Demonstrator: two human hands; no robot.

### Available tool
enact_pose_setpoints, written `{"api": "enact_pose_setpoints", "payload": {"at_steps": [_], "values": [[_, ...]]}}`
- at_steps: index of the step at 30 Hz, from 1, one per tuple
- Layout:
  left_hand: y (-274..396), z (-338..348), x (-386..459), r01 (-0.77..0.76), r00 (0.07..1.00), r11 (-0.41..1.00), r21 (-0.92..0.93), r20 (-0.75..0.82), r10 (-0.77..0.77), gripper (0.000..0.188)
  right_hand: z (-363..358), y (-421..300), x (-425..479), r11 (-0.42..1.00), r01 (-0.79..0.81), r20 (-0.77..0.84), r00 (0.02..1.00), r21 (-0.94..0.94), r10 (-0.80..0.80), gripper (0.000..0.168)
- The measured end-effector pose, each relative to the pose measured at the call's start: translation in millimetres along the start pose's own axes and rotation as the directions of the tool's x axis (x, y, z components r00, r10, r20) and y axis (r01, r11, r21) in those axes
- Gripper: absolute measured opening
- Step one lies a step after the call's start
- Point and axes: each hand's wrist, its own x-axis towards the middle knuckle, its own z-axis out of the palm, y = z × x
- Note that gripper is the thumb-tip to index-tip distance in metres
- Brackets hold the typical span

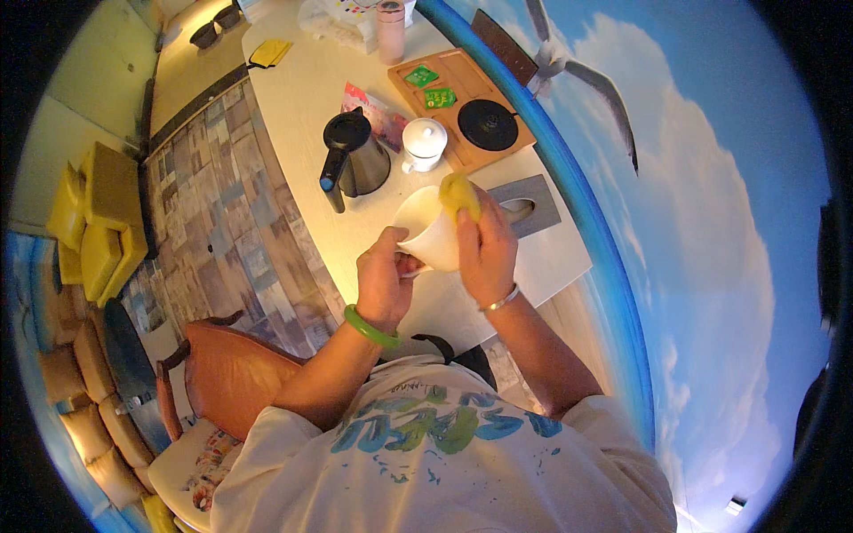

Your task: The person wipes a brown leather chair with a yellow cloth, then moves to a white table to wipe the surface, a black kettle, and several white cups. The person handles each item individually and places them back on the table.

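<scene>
My left hand (385, 270) grips a white cup (430, 233) by its handle side, holding it tilted above the table. A yellow cloth or sponge (458, 194) is pinched in the fingers of my right hand (490, 250), against the cup's rim. Just beyond stands a lidded white mug (424, 143), upright. To its left is a steel electric kettle (363, 163) with a black lid and handle. Behind my right hand, a grey tissue box (533, 200) lies at the table's right side.
A wooden tray (470, 156) carries a black kettle base (488, 125) and two green sachets (440, 98). Behind the kettle leans a pink packet (373, 110). Farther off are a pink bottle (391, 33) and a yellow cloth (270, 53). A wooden chair (230, 363) stands at my left.
</scene>
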Motion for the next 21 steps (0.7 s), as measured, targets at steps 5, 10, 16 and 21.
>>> {"api": "enact_pose_setpoints", "payload": {"at_steps": [5, 10, 16, 21], "values": [[-5.0, 10.2, -0.5, -0.122, 0.992, 0.973, -0.195, -0.067, 0.111, 0.018, 12.4, -18.9, -14.8, 0.719, 0.538, 0.082, 0.821, -0.440, -0.565, 0.045], [11.9, -9.0, -6.5, 0.072, 0.996, 0.996, 0.044, 0.059, -0.074, 0.017, -7.8, 10.8, -2.3, 0.957, -0.180, 0.119, 0.981, 0.229, 0.156, 0.028], [8.5, -2.0, -9.4, -0.017, 0.990, 0.995, 0.103, 0.144, 0.002, 0.022, 0.5, 50.1, -24.2, 0.280, -0.560, 0.477, 0.821, 0.780, 0.313, 0.032], [4.5, 5.5, 6.4, -0.041, 0.992, 0.999, -0.022, 0.121, 0.043, 0.021, 23.9, 45.6, -50.7, -0.285, -0.479, 0.547, 0.801, 0.830, 0.243, 0.035]]}}
